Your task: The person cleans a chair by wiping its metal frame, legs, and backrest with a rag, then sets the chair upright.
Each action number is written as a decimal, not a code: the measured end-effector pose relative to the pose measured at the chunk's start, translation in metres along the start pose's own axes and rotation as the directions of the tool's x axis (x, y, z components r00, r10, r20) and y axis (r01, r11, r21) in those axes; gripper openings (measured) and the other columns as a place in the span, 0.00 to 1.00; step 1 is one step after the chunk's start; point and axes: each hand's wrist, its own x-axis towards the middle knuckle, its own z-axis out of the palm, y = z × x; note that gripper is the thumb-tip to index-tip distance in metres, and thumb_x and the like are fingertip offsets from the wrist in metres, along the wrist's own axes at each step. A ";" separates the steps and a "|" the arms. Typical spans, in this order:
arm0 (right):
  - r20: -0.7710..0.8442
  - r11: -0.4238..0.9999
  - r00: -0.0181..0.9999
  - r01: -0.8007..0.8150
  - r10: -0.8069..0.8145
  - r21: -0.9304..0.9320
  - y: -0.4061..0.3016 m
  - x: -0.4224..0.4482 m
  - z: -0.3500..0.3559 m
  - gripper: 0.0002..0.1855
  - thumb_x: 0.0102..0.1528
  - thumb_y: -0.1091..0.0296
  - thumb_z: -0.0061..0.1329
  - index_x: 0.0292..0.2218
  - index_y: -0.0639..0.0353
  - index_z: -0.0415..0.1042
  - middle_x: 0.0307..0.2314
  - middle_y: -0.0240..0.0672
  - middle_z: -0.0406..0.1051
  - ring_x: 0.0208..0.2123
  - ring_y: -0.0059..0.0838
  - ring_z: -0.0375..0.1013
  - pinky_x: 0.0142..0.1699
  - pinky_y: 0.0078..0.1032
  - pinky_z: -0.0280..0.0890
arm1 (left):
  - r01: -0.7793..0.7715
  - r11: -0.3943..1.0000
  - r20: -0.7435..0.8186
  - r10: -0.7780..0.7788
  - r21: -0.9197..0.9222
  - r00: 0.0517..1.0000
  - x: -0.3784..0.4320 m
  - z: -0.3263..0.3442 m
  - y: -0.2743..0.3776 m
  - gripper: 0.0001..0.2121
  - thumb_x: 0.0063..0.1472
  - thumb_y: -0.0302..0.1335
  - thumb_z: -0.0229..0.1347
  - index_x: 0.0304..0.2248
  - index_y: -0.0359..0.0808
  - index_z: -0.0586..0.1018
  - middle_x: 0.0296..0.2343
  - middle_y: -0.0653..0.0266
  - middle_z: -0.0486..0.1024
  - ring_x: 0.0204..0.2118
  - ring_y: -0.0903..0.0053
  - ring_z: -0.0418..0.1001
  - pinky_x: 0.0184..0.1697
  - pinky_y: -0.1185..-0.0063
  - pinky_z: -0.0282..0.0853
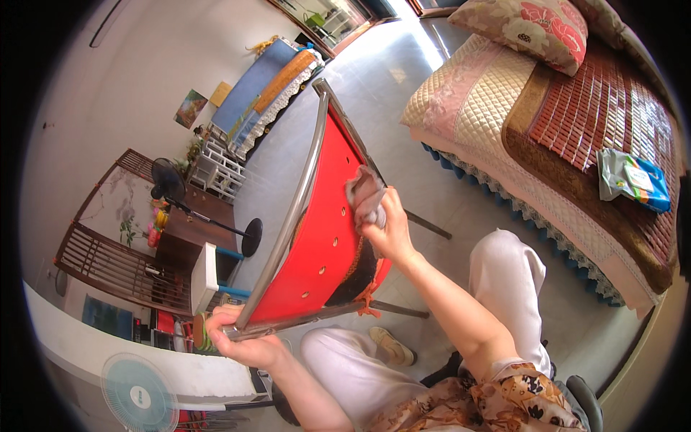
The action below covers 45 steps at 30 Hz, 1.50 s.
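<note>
Tilted before me is a chair with a red backrest (310, 243) and a chromed metal tube frame (289, 216). Several small holes run along the red panel. My left hand (245, 337) grips the lower left corner of the frame. In my right hand (390, 224) is a crumpled greyish cloth (365, 197), pressed against the right part of the red panel. An orange tie (368, 305) hangs by the dark seat, which the backrest mostly hides. Two metal legs reach out to the right.
To the right stands a bed (464, 108) with a bamboo mat (599, 108), a floral pillow (529, 27) and a pack of wet wipes (634, 181). A black standing fan (170, 181) and a white-and-teal fan (140, 397) are at left. A blue-covered bed (253, 81) lies farther back.
</note>
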 end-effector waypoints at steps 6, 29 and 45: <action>-0.054 0.948 0.954 -0.284 0.295 0.146 -0.006 0.040 -0.016 0.25 0.46 0.69 0.48 0.47 0.67 0.68 0.46 0.44 0.66 0.49 0.40 0.67 0.54 0.29 0.61 | -0.046 0.999 0.036 0.046 0.014 0.998 0.003 -0.006 -0.003 0.18 0.66 0.43 0.36 0.24 0.39 0.61 0.19 0.68 0.57 0.25 0.79 0.58 0.28 0.80 0.58; -0.131 0.941 0.977 -0.119 0.167 0.317 -0.029 0.101 -0.037 0.21 0.50 0.64 0.51 0.44 0.64 0.70 0.34 0.38 0.75 0.36 0.25 0.74 0.44 0.25 0.68 | -0.019 0.999 0.065 0.021 -0.040 0.998 -0.001 -0.004 -0.003 0.17 0.66 0.43 0.36 0.26 0.40 0.61 0.21 0.69 0.56 0.25 0.80 0.58 0.29 0.81 0.59; -0.007 0.825 0.876 -0.457 0.482 -0.333 0.088 0.030 -0.017 0.27 0.42 0.65 0.55 0.46 0.58 0.70 0.33 0.48 0.76 0.39 0.45 0.77 0.45 0.33 0.68 | 0.004 0.998 0.034 -0.002 -0.055 0.999 0.000 -0.006 -0.004 0.17 0.68 0.42 0.33 0.27 0.41 0.63 0.18 0.70 0.56 0.23 0.80 0.57 0.26 0.81 0.56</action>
